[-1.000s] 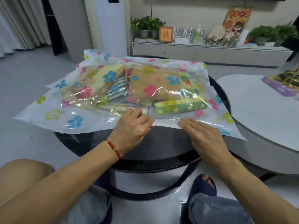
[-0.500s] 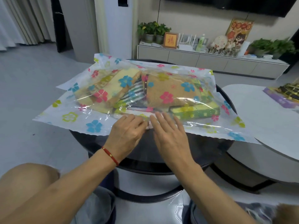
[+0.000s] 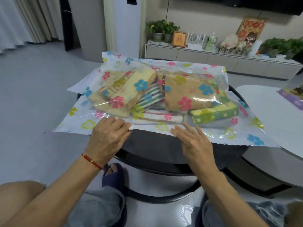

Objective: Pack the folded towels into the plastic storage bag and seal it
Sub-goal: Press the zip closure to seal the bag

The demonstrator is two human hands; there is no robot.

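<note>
left hand (image 3: 108, 138) pinching bag (image 3: 78, 126) edge, right hand (image 3: 195, 141) flat

towels (image 3: 185, 94) in bag (image 3: 255, 138), bag on table (image 3: 152, 145)

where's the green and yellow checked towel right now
In the head view, the green and yellow checked towel lies inside the plastic storage bag, at its near right, just below the tan towel and beyond the right hand.
</note>
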